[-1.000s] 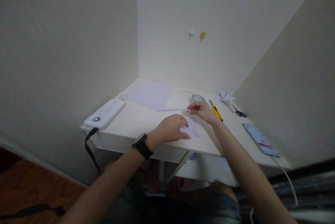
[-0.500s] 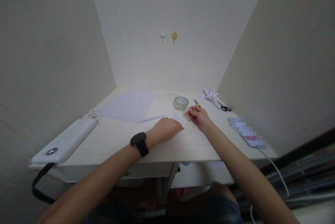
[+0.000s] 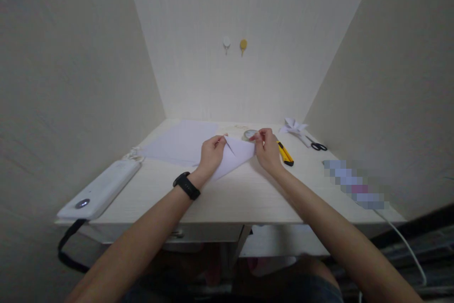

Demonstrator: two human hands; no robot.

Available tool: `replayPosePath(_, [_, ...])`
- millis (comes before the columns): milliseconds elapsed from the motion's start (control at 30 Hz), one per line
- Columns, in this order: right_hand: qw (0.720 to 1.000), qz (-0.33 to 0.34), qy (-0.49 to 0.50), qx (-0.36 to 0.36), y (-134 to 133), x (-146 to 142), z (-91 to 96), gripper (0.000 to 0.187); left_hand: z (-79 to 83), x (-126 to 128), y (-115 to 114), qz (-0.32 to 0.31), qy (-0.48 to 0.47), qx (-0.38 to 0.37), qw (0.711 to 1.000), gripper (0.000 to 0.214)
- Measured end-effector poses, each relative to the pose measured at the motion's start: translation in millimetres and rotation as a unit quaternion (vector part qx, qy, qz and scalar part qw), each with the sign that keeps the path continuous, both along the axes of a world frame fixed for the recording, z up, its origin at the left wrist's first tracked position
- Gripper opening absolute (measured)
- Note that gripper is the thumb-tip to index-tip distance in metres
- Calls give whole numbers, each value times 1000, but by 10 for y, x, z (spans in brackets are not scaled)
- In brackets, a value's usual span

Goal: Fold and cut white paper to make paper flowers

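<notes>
A white piece of paper (image 3: 236, 155) with a slit near its top is held up between my two hands, over the middle of the desk. My left hand (image 3: 212, 154) pinches its upper left edge, with a black watch on that wrist. At the paper's right corner, my right hand (image 3: 266, 151) has its fingers closed on it. Behind the right fingers, a roll of clear tape (image 3: 249, 134) is partly hidden. Just right of that hand lies a yellow utility knife (image 3: 284, 153).
White sheets (image 3: 173, 140) lie at the back left of the desk (image 3: 227, 203). A white power bank (image 3: 101, 189) with a black strap sits at the left edge. To the right are a paper pinwheel (image 3: 294, 126), black-handled scissors (image 3: 318, 146) and a blurred-out phone-like item (image 3: 354, 185) with a cable.
My hands, lower and near the tape before, now hold the white paper up between them. More of the yellow knife shows beside my right hand. The view has shifted slightly.
</notes>
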State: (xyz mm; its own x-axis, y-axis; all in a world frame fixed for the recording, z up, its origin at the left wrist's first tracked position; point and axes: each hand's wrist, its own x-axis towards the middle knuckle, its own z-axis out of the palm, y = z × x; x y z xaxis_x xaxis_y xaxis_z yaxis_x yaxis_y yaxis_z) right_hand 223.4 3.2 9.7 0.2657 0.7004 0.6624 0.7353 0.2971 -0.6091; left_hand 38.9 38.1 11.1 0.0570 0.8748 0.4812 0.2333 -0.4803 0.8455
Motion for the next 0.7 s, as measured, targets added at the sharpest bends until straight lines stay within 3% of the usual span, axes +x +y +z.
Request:
replayPosePath(133, [996, -69, -22, -52, 97, -141, 2, 30, -63, 64, 29, -44, -135, -128, 982, 34])
replayPosePath(267, [993, -96, -9, -61, 97, -106, -94, 30, -53, 63, 12, -166, -227, -227, 932, 48])
replayPosePath(333, [992, -116, 14, -55, 84, -32, -126, 30, -57, 47, 2, -199, -191, -222, 935, 42])
replayPosePath(467, [984, -162, 50, -62, 63, 105, -134, 31, -102, 30, -14, -182, -72, -184, 963, 31])
replayPosePath(600, [982, -179, 16, -61, 26, 108, -120, 32, -110, 29, -25, -160, -61, -179, 969, 29])
replayPosePath(700, [987, -156, -40, 7, -3, 59, -119, 31, -87, 25, -29, -162, -51, -183, 968, 33])
